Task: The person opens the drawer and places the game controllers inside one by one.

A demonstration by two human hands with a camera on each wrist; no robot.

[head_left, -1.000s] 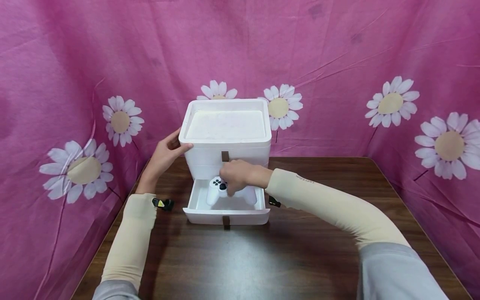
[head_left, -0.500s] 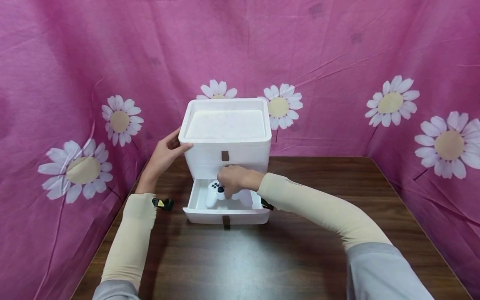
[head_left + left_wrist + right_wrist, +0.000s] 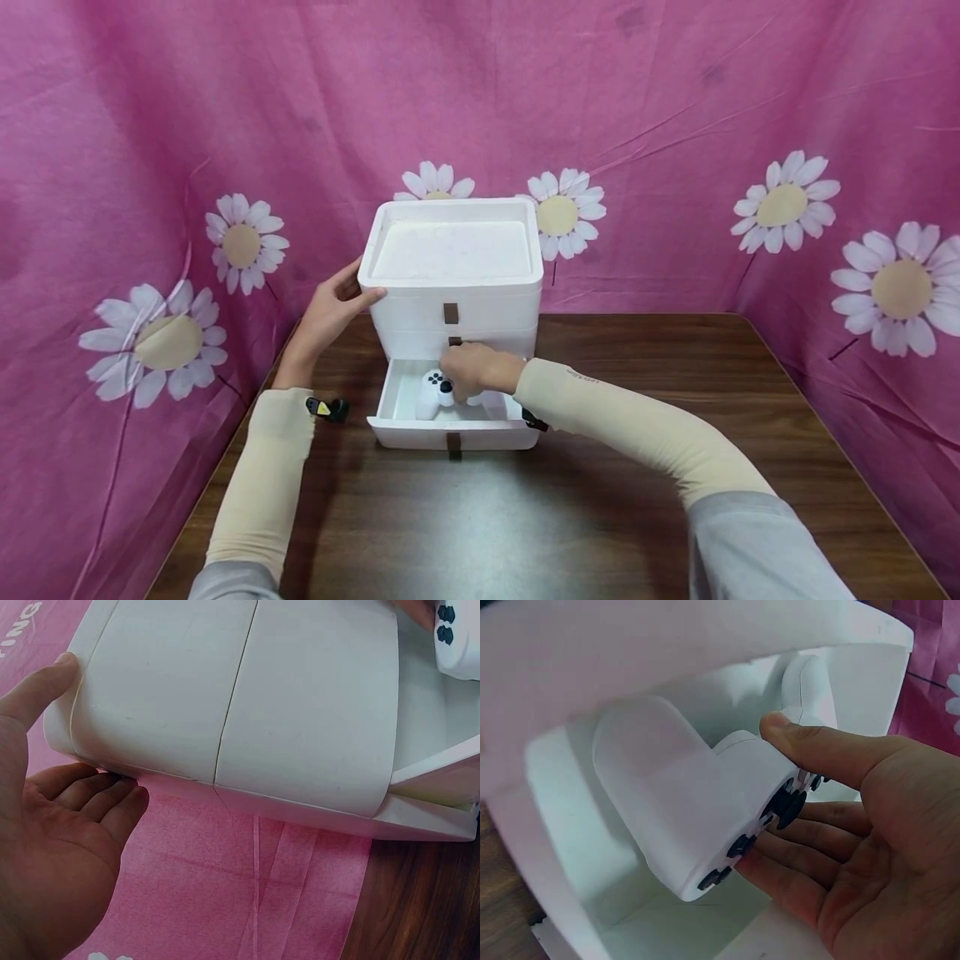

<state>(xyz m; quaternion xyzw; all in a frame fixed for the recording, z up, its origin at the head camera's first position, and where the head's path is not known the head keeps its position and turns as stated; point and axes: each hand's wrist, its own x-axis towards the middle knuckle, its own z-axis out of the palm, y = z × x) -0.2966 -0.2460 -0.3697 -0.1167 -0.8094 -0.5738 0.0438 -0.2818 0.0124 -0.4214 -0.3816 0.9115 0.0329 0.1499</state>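
In the bottom drawer (image 3: 452,435), pulled out from a white drawer unit (image 3: 491,317), is a white game controller (image 3: 656,780) with black sticks and buttons. My right hand (image 3: 476,369) holds the controller by its middle. In the right wrist view, the thumb lies on one side and the fingers pass behind the button face. Whether the controller touches the drawer floor is hard to tell. My left hand (image 3: 326,317) grips the unit's upper left front corner. Its thumb (image 3: 45,686) presses the front, and its fingers (image 3: 105,799) lie against the side.
The unit stands toward the back of a dark wooden table (image 3: 360,525). Its top is a shallow tray with a raised rim (image 3: 450,282). Brown tabs (image 3: 451,313) mark the drawer fronts. A pink curtain (image 3: 645,100) with white daisies hangs behind and at both sides.
My right hand and the controller have shifted slightly toward the drawer's front, so the middle drawer's brown tab now shows above the hand. My left hand stays at the corner.
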